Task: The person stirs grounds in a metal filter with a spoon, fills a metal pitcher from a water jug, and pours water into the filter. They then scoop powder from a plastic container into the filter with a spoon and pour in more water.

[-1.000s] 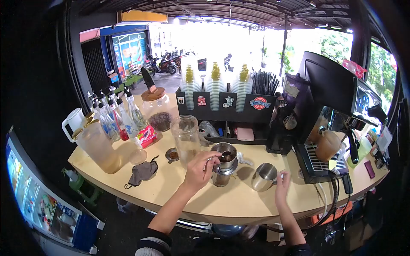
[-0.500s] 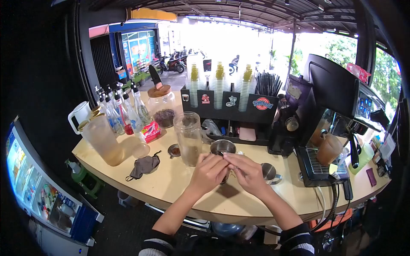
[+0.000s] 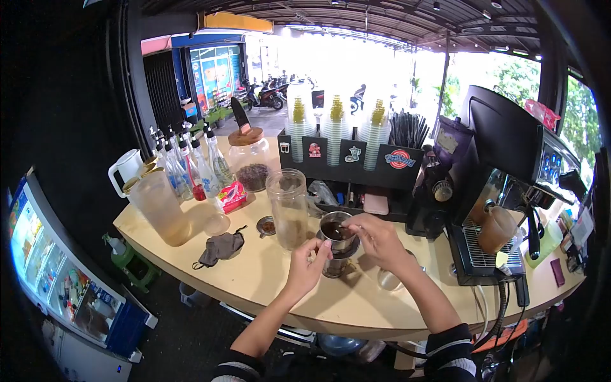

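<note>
A metal cup with dark contents stands atop a second metal vessel on the counter. My left hand is closed at the cup's near left side, thumb and fingers against its wall. Over the right rim, my right hand has its fingertips pinched together, reaching just inside the cup; what they hold is too small to make out. Partly behind my right forearm is a metal mug. A tall clear container stands left of the cup, and a small metal dish lies farther left.
A cloudy pitcher, pump bottles, a lidded jar and a dark cloth mask occupy the left side. A black cup holder is behind, and an espresso machine stands at right.
My hands were together above the metal cup and have come apart. My left hand is now at the cup's left side, and my right hand has moved to its right rim. The view has shifted slightly.
</note>
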`<state>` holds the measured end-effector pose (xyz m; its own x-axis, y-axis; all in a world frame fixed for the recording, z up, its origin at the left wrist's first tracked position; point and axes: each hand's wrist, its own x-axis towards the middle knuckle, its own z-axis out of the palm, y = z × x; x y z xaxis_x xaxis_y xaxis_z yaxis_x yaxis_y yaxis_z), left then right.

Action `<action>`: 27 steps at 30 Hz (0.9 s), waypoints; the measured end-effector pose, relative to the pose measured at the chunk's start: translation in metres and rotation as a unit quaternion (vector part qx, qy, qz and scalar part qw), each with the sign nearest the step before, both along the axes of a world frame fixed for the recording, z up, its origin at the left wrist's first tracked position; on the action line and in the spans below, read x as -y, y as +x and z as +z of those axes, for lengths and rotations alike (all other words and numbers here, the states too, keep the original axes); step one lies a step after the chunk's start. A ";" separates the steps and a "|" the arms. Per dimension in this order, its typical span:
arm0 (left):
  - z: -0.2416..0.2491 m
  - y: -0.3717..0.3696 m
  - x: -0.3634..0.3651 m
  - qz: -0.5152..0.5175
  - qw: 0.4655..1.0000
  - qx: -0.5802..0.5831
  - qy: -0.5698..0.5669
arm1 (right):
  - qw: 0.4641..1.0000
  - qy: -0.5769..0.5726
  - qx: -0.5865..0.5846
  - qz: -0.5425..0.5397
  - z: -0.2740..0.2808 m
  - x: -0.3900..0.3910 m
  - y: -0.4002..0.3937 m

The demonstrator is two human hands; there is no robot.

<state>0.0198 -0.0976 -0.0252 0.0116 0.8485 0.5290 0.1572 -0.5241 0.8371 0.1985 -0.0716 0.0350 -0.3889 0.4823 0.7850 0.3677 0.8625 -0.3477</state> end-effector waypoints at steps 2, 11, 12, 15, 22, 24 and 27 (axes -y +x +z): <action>0.000 0.000 -0.002 -0.030 0.999 0.007 -0.035 | 0.998 -0.057 0.003 0.035 0.003 0.006 0.000; -0.005 0.005 -0.004 -0.058 0.994 0.075 -0.048 | 0.999 -0.005 0.044 -0.014 0.009 0.006 0.006; -0.004 0.005 -0.003 -0.057 0.995 0.071 -0.045 | 0.999 -0.007 0.044 -0.014 0.008 0.004 0.005; -0.004 0.005 -0.002 -0.058 0.996 0.061 -0.041 | 1.000 -0.009 0.020 0.008 0.007 0.000 0.003; -0.006 0.004 -0.003 -0.049 0.997 0.057 -0.037 | 0.997 -0.065 0.030 0.023 0.010 0.000 0.000; -0.006 0.003 -0.005 -0.056 0.996 0.061 -0.044 | 0.995 -0.080 0.014 0.065 0.012 -0.001 -0.001; -0.006 -0.001 -0.011 -0.080 0.991 0.072 -0.079 | 0.997 -0.069 0.024 0.003 0.014 0.000 0.001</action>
